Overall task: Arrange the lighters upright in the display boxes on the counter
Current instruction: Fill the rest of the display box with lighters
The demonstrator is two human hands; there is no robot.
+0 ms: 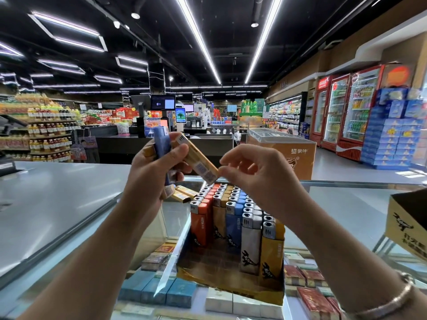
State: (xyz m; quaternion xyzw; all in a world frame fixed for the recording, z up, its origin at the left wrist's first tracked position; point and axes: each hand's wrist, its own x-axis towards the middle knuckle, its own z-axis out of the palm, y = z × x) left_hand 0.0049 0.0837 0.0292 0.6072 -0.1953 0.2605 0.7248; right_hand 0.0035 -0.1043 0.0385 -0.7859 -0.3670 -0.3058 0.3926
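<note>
Left hand (153, 167) gripping, right hand (251, 174) pinching; both hands raised.

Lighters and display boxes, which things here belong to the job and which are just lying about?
Job: left hand gripping several lighters; yellow lighter pinched by right hand; display box of upright lighters; loose lighters; second box.
Lying about: cigarette packs under the glass; freezer.

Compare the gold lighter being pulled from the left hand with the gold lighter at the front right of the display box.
The held gold lighter is tilted in mid-air, pinched between the left hand and right hand; the boxed gold lighter stands upright in the display box, untouched. The held one shows a label sticker, the boxed one a black logo. Both have metal caps.
</note>
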